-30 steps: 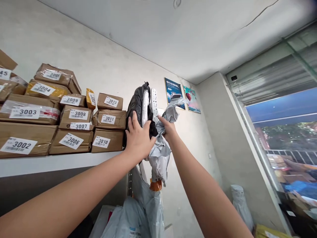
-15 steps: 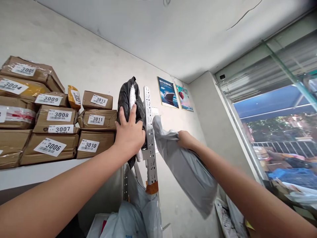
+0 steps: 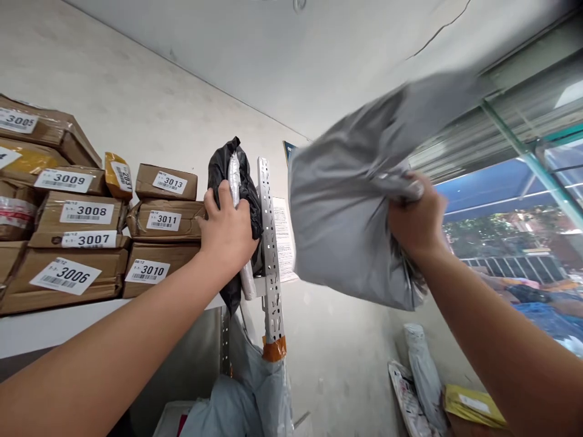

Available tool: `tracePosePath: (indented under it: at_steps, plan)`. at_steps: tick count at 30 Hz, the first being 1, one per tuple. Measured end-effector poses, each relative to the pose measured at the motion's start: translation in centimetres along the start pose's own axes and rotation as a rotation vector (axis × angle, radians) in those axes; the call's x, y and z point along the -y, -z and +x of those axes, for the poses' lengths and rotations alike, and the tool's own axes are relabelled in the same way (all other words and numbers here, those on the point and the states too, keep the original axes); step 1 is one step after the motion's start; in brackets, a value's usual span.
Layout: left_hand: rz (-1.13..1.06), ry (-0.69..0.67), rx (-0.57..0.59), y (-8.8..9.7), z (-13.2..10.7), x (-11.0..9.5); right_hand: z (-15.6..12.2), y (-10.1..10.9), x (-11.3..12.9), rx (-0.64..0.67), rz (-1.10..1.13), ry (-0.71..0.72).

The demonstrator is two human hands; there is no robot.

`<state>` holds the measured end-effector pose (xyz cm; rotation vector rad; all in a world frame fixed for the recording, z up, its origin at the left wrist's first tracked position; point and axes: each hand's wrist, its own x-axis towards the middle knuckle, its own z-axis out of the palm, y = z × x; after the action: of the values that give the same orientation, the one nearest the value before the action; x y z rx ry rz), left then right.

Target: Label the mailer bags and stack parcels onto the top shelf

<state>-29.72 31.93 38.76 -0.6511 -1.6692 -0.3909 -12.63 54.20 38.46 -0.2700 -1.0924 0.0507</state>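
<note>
My left hand (image 3: pixel 229 233) lies against a black plastic parcel (image 3: pixel 224 159) with its fingers spread. A narrow silvery-white wrapped roll (image 3: pixel 234 176) stands upright against the black parcel, partly behind my fingers. Both are at the shelf's right end, beside a perforated metal post (image 3: pixel 272 261). On the right, my right hand (image 3: pixel 416 215) is closed around a bunched part of a large grey plastic mailer bag (image 3: pixel 337 212). The bag is held up in the air, its upper right end blurred by motion. What is inside the bag is hidden.
Numbered cardboard boxes (image 3: pixel 82 255) are stacked on the white shelf (image 3: pixel 59 328) at left. Grey bags (image 3: pixel 228 406) hang or sit below the post. A yellow parcel (image 3: pixel 471 403) and a wrapped roll (image 3: pixel 423 370) stand low at right. A paper notice (image 3: pixel 283 237) is on the wall.
My right hand has raised the grey mailer bag and swung it, so its broad side now shows and covers the wall posters. My left hand stays at the black parcel. The view has shifted right.
</note>
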Motion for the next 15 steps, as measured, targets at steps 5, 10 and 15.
tracePosePath:
  at_steps: [5,10,15]
  plan:
    - [0.052,0.025,0.024,0.3,0.3,-0.7,1.9,-1.1,3.4,-0.204,0.145,-0.039]
    - [0.000,0.016,-0.009,-0.2,0.2,-0.6,3.0,-2.6,4.4,-0.144,0.205,-0.197]
    - [-0.125,0.015,-0.053,-0.6,-0.2,-0.3,1.6,-1.7,5.2,0.196,0.676,-0.345]
